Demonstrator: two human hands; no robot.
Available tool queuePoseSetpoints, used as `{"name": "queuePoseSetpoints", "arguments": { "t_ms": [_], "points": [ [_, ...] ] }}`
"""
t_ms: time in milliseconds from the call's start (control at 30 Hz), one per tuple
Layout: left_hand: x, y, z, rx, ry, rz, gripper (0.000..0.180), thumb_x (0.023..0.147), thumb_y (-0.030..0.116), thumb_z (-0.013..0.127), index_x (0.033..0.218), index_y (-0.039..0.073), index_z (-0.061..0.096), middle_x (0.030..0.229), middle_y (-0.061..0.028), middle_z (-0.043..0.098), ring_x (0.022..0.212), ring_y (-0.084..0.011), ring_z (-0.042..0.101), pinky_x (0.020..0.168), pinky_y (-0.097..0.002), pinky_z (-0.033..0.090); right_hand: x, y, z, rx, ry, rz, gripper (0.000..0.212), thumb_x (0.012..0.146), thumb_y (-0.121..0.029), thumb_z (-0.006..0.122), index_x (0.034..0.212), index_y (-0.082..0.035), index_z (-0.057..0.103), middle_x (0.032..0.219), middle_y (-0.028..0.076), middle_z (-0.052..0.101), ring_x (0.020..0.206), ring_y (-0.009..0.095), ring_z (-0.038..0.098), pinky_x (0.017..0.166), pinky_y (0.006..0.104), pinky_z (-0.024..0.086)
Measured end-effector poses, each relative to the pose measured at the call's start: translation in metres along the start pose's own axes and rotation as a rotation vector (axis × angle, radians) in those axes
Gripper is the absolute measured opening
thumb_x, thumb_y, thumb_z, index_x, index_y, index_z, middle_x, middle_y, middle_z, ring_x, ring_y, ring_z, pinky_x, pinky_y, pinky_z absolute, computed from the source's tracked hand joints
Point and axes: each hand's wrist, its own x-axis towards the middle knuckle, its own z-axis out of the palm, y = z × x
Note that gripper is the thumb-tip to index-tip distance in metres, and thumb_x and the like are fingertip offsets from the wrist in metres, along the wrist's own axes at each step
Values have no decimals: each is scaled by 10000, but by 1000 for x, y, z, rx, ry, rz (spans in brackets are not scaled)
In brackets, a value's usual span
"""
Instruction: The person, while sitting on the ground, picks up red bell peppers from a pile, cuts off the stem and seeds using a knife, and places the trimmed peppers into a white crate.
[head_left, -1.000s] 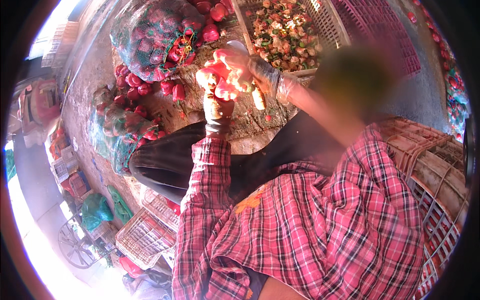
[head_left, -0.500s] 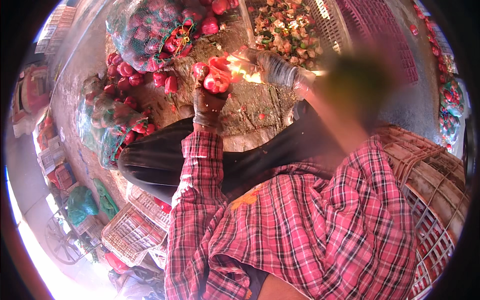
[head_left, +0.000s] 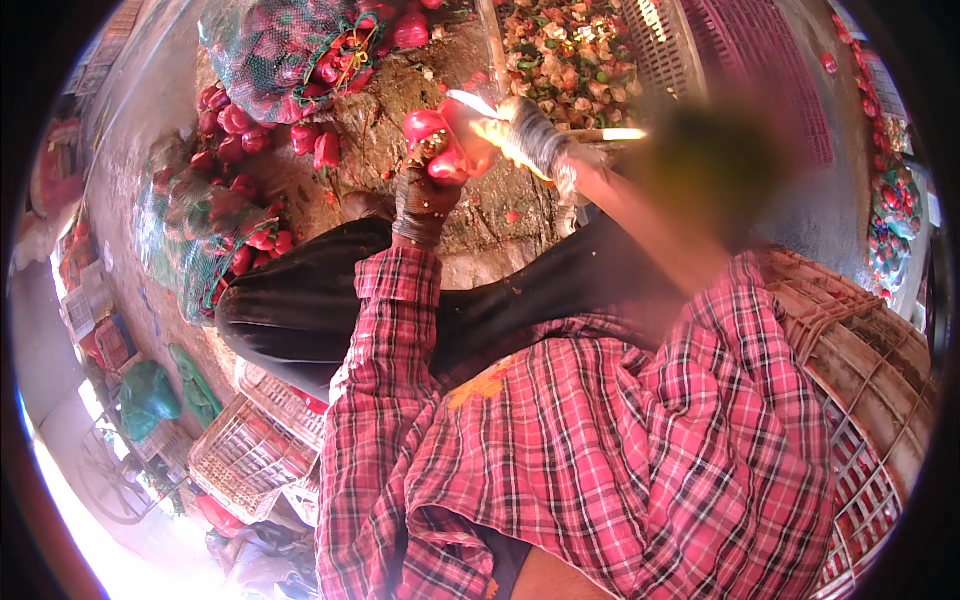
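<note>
My left hand, in a dark soiled glove, is closed around a red bell pepper from below. The pepper's opened side faces right, and small pale seeds cling to my fingers. Right beside it, my right hand wears a grey-cuffed glove and is closed at the pepper's right edge. A bright white streak, which looks like a knife blade, juts left from its fingers over the pepper. Strong sunlight washes out the fingers, and the knife's handle is hidden in the grip.
Beyond my right hand stands a crate of cut pepper tops. Net sacks of red peppers and loose peppers lie to the left. Plastic crates flank me. A dark blur hides the area past my right forearm.
The pepper has turned in my left hand, its open face swinging to the right. My right hand has moved slightly down and left against it, and the white blade now shows.
</note>
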Motion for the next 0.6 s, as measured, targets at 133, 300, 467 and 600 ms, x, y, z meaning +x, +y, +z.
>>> {"name": "queuePoseSetpoints", "arguments": {
  "t_ms": [133,300,467,600],
  "points": [
    [-13,20,12,-78,17,-28,516,759,241,624,1212,48,468,1195,-134,526,1115,-301,493,985,-463,363,-9,-14,-9,950,-169,43,205,841,-276,562,892,-84,614,631,29,588,404,106,452,322,238,310],
    [-54,120,2,-1,-17,176,370,811,216,529,1127,30,484,1099,-100,537,1012,-243,523,920,-396,409,20,-9,-52,1273,-115,-25,274,827,-364,555,922,-107,557,693,6,563,493,128,477,441,269,425],
    [-199,311,-46,948,486,347,312,822,217,548,1062,20,524,1015,-81,573,930,-207,553,847,-357,444,31,11,-80,1424,368,50,347,831,-379,553,967,-60,555,904,88,583,709,233,569,684,434,511],
    [-311,373,-106,1849,922,-294,274,831,217,563,1011,11,556,949,-67,602,865,-177,577,789,-326,471,25,52,-84,1444,270,-189,311,837,-306,562,1015,-51,542,1014,89,549,792,214,553,702,402,472]
  ]
}}
